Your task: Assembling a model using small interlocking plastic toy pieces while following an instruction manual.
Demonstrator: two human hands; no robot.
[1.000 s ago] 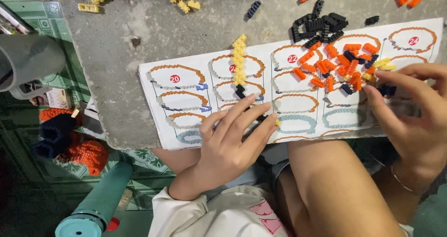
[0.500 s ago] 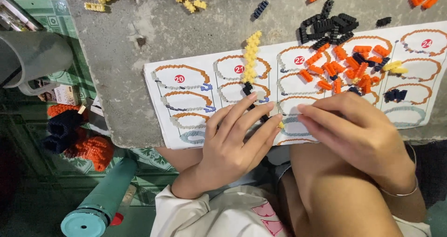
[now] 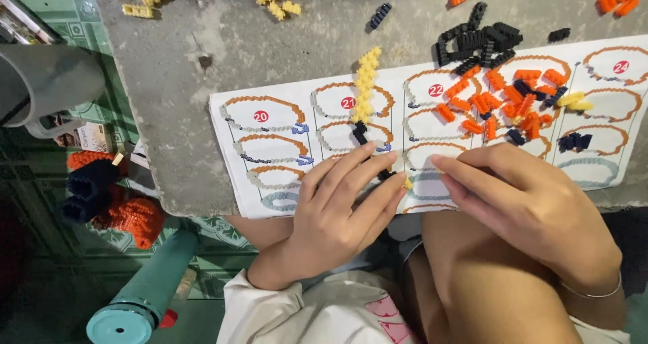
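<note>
Paper sheet [image 3: 283,182], left hand [image 3: 337,212] (flat), right hand [image 3: 526,202]

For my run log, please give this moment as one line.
left hand: on small black-yellow piece | right hand: fingertips beside it | under: instruction sheet | near: orange bricks

An instruction sheet [image 3: 283,148] is lying on a stone slab [image 3: 270,40], along its near edge. A chain of bricks [image 3: 365,87] is lying on the sheet's middle, running away from the person. To its right, loose bricks [image 3: 499,104] are lying scattered on the sheet; behind them, a second pile [image 3: 476,40] is straddling the sheet's far edge. The left hand [image 3: 334,212] and right hand [image 3: 523,199] are resting side by side on the sheet's near edge. Left of the slab, lower down, a cylindrical bottle [image 3: 145,290] is lying beside a brick model [image 3: 111,199].
</note>
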